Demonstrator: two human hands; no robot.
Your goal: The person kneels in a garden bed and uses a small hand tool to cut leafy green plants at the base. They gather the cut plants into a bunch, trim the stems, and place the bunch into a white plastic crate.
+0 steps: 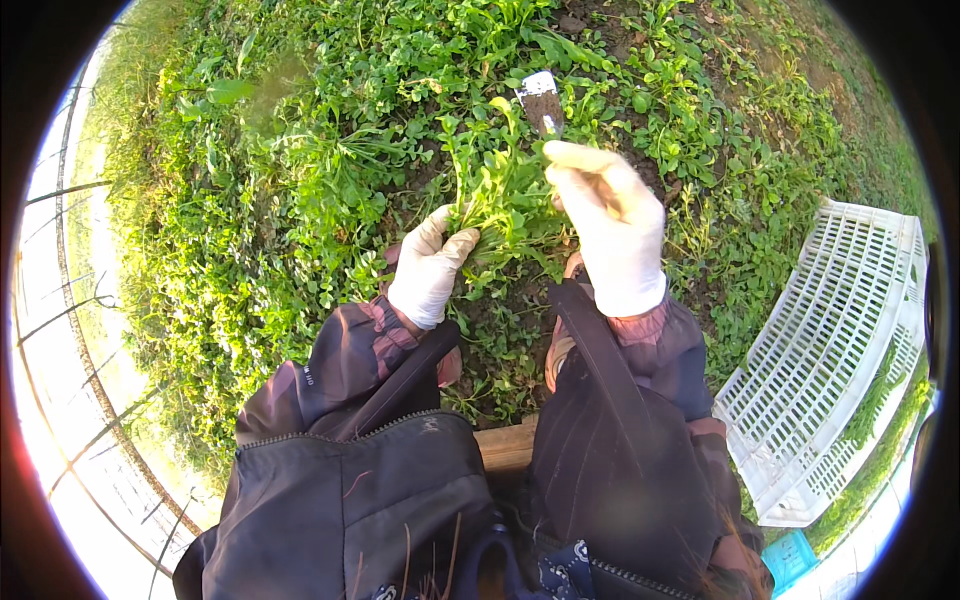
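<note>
My left hand, in a pale thin glove, pinches a bunch of leafy green plants by its stem ends, low over the ground. The leaves fan up and to the right from my thumb and fingers. Close by on the right, my right hand, also in a pale glove, is curled with thumb and fingertips together. A flat scraper blade, caked with brown soil, juts out beyond those fingertips. Its handle is hidden by the hand. Some leaves touch or pass just behind the right fingertips; I cannot tell which.
Low green plants cover the soil ahead and to both sides. At right is a white slatted plastic crate with some greens in it. A turquoise object lies below it. A wooden piece shows between my legs. Curved bars line the left.
</note>
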